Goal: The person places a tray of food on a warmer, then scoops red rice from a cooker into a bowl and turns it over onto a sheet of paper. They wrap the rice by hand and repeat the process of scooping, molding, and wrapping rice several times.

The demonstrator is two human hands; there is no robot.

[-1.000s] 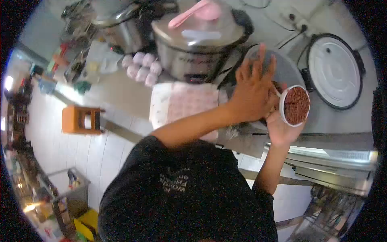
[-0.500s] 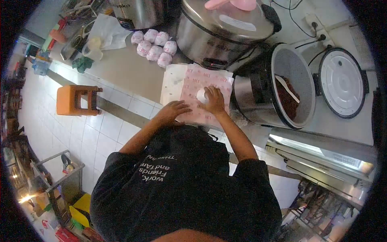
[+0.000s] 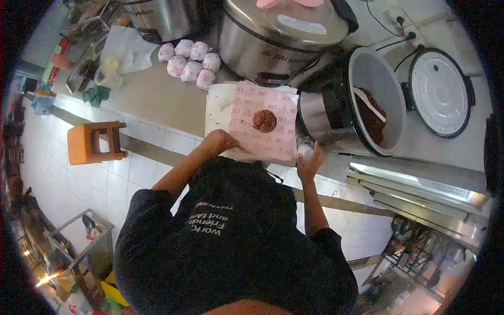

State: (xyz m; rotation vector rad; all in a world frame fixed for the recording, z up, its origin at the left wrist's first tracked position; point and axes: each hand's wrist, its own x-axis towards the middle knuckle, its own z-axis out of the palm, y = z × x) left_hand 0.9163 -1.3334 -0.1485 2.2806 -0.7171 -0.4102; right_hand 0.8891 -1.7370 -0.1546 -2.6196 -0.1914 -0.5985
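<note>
A sheet of pink printed wrapping paper [image 3: 252,102] lies on the counter over a stack of paler sheets [image 3: 219,107]. On its middle sits a round mound of reddish-brown rice [image 3: 264,121]. My left hand [image 3: 220,142] is at the near left edge of the pink sheet, fingers closed on it. Just beyond the sheet's right edge, my right hand [image 3: 311,164] grips a small white cup [image 3: 304,150], partly hidden by the fingers. To the right, an open cooker [image 3: 328,121] lies tipped toward me with more brown rice [image 3: 371,126] and a white spoon [image 3: 370,105] inside.
Several wrapped round bundles [image 3: 191,71] sit at the counter's back left. Behind the paper stands a large closed cooker [image 3: 262,44], a pink utensil on its lid. A detached round lid [image 3: 440,94] lies at right. An orange stool [image 3: 89,143] stands on the tiled floor.
My right hand has lifted the white cup off the paper and moved it right, uncovering the rice mound. My left hand has gone from lying on the sheet to closing at its near edge.
</note>
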